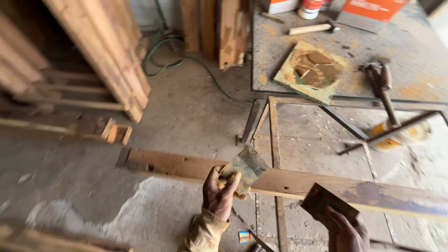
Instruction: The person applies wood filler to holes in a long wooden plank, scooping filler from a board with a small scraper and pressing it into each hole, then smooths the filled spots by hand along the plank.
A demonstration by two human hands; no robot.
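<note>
Left hand: fingers pinched on a putty-smeared scraper blade, held over a long wooden plank. Right hand: fingers gripping a dark putty knife just above the same plank. Behind, right: square putty board and hammer on the tabletop.
</note>
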